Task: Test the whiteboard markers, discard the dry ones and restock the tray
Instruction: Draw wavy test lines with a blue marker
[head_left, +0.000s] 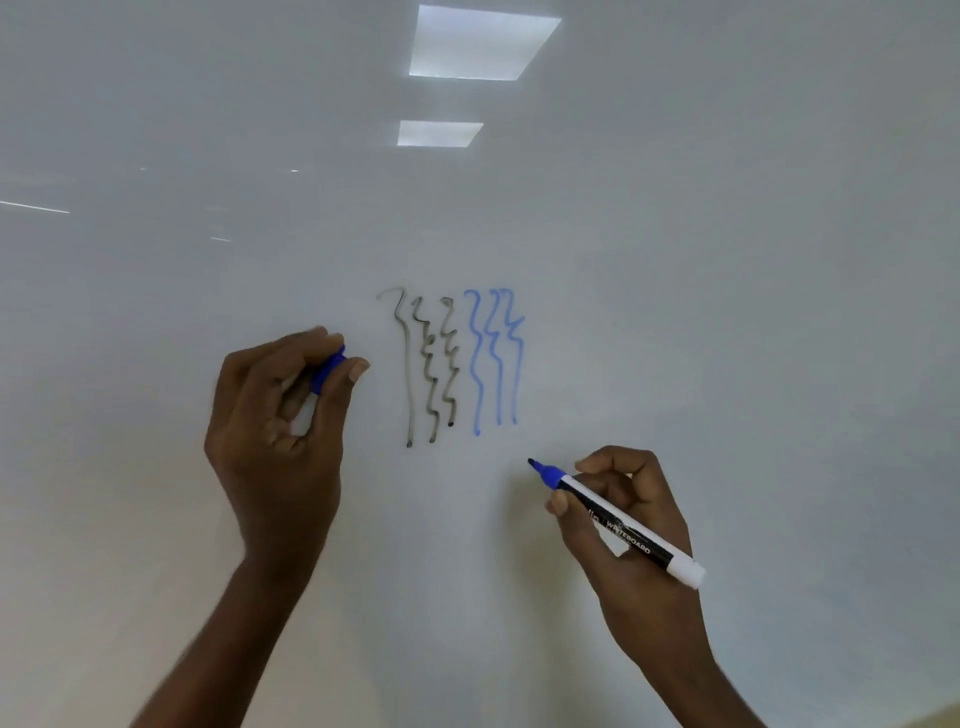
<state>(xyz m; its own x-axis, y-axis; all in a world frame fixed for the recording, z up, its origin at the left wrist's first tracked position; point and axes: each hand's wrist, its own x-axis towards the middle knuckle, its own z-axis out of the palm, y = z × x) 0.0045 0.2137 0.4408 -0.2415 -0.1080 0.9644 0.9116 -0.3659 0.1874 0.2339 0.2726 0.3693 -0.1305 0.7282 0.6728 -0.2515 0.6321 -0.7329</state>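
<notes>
Glossy whiteboard (727, 260), six wavy lines (451, 359); right grip (644, 597) holds uncapped marker (618, 524); left grip (270, 426) pinches half-hidden blue cap (327, 371).

This looks to me like an office or classroom: a large glossy whiteboard (727, 260) fills my view, with black and blue test squiggles (452, 364) at its middle. Above the squiggles, the board mirrors two rectangular ceiling light panels (483, 41). Below and right of the squiggles, my marker (623, 535) reads WHITEBOARD.
</notes>
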